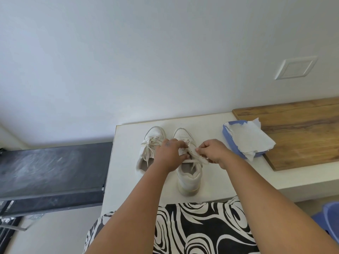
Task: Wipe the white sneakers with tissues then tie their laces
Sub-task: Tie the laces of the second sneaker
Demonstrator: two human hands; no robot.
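hands [169,153] [212,151] pinch right sneaker [189,177] laces [190,155].

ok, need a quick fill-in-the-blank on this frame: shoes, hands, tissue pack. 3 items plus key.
1. Both hands, left hand and right hand, pinch the laces of the ____ sneaker.
2. The left sneaker already has its laces ____.
3. The blue tissue pack lies partly on the ____ board.

Missing words: right; tied; wooden
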